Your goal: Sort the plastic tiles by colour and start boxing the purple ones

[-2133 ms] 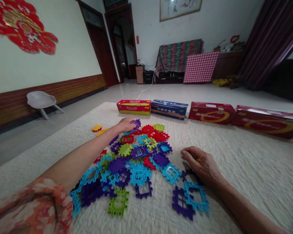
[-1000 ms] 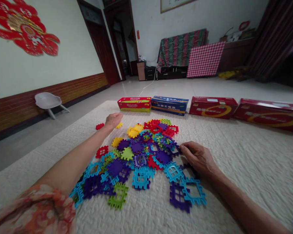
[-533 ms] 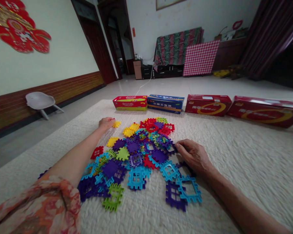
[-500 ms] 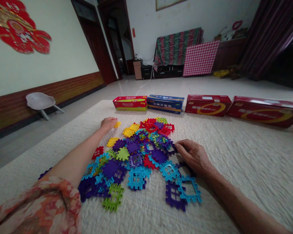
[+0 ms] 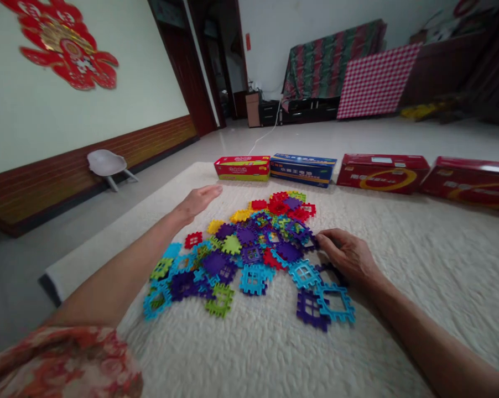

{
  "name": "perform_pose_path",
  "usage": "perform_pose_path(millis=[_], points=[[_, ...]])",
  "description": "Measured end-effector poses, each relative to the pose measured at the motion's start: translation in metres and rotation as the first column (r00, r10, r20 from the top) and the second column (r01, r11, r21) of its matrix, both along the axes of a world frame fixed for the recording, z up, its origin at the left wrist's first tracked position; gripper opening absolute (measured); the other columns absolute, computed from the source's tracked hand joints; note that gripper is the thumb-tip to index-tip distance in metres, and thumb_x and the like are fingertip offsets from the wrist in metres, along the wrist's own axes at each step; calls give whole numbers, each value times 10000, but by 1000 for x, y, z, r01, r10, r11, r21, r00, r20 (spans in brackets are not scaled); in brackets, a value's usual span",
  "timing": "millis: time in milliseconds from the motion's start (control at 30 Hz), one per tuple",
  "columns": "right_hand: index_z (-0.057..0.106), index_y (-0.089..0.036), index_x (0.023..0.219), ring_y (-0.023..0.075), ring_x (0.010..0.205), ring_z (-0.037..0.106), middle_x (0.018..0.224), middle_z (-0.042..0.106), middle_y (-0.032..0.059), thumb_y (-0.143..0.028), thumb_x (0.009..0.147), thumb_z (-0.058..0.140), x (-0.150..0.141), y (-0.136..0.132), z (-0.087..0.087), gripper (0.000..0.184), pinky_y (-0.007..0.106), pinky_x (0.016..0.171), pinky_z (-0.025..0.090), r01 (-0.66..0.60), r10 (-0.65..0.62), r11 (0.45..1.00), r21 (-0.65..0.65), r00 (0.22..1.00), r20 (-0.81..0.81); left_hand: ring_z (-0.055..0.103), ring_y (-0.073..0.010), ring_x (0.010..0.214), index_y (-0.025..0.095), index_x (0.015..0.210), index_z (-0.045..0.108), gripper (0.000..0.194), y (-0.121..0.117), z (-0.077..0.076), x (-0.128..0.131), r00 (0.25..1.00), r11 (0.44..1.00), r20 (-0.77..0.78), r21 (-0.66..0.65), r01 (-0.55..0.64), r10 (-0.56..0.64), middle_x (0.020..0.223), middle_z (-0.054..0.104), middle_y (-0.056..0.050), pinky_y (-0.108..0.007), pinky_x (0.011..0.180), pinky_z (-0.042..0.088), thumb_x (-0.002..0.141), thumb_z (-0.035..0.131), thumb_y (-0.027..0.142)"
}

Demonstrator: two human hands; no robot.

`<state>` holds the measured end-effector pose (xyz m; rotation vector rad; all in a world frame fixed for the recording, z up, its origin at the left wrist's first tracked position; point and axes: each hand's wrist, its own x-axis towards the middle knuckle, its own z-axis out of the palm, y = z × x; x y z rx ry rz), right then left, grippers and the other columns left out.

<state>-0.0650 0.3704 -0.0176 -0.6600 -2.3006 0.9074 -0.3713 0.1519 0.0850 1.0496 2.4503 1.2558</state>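
Note:
A low pile of toothed plastic building tiles in purple, light blue, green, red and yellow lies on the pale quilted mat. My left hand hovers left of the pile's far end, fingers stretched out together and nothing visible in them. A red tile and yellow tiles lie to its right. My right hand rests at the pile's right edge, fingers loosely bent. Its fingertips meet a purple frame tile. Below it are a light blue frame tile and a purple window tile.
Along the mat's far side stand a red-and-yellow box, a blue box and two dark red boxes, the nearer one beside the blue. A small pale chair stands on the floor at left.
My left hand let go of a purple tile on the pile, then reached left to a red tile. That tile now lies by the pile; the hand has opened. My right hand stays nearly still.

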Motion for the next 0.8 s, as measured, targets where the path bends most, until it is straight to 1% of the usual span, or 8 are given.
perform_pose_path(millis=[67, 167, 267, 400, 467, 567, 667, 800], points=[[717, -197, 871, 250, 765, 677, 855, 734, 86, -489, 833, 506, 1, 1, -1, 363, 355, 689, 505, 17, -16, 999, -30, 1000, 25, 539, -273, 1245, 180, 1253, 630, 681, -74, -5, 2, 989, 995, -133, -69, -73, 63, 1326, 611, -109, -405, 1092, 363, 781, 523, 659], [717, -199, 898, 277, 812, 678, 886, 734, 93, -529, 799, 533, 1, 2, -1, 391, 388, 737, 513, 41, -36, 997, -70, 997, 64, 501, -268, 1293, 191, 1276, 608, 662, -175, -37, 17, 954, 946, -246, -230, -228, 170, 1368, 579, -91, -375, 1118, 344, 787, 514, 627], [708, -199, 945, 289, 863, 677, 926, 731, 93, -567, 787, 537, 1, -1, 3, 436, 420, 797, 519, 83, -76, 985, -150, 996, 52, 499, -282, 1291, 166, 1297, 572, 644, -223, -81, 35, 923, 904, -308, -282, -320, 231, 1376, 560, -125, -408, 1106, 369, 806, 513, 579], [667, -189, 1077, 309, 1007, 654, 1080, 703, 119, -593, 760, 573, 10, -9, 9, 522, 442, 904, 509, 29, -19, 973, -230, 999, 44, 490, -301, 1278, 180, 1292, 555, 560, -205, -110, 48, 813, 890, -507, -175, -422, 286, 1319, 581, -138, -480, 1092, 364, 840, 536, 510], [628, -180, 1162, 326, 1111, 613, 1204, 653, 145, -619, 754, 579, 21, -17, 10, 601, 449, 957, 492, 4, 15, 969, -247, 997, 76, 536, -288, 1220, 184, 1259, 575, 506, -183, -108, 51, 793, 898, -527, -119, -424, 305, 1253, 621, -134, -461, 1071, 388, 856, 535, 487], [545, -183, 1279, 339, 1220, 547, 1356, 546, 166, -655, 762, 562, 45, -34, 10, 700, 450, 988, 487, -68, 99, 966, -251, 989, 112, 585, -251, 1153, 193, 1203, 611, 430, -163, -98, 53, 822, 951, -515, -40, -306, 243, 1201, 656, -108, -389, 1033, 430, 887, 490, 459], [471, -220, 1357, 337, 1336, 433, 1489, 400, 151, -638, 771, 581, 69, -58, 7, 728, 454, 1051, 440, -198, 212, 974, -113, 969, 129, 588, -241, 1147, 181, 1165, 631, 418, -166, -92, 49, 797, 954, -536, 58, -294, 279, 1203, 657, -105, -362, 1030, 427, 907, 442, 449], [397, -206, 1427, 377, 1402, 303, 1553, 267, 180, -580, 707, 680, 75, -87, -1, 859, 553, 1080, 364, -301, 256, 935, 190, 939, 228, 544, -305, 1196, 155, 1186, 616, 482, -182, -99, 43, 742, 850, -516, -46, -524, 429, 1214, 633, -153, -455, 1034, 404, 887, 447, 492]])
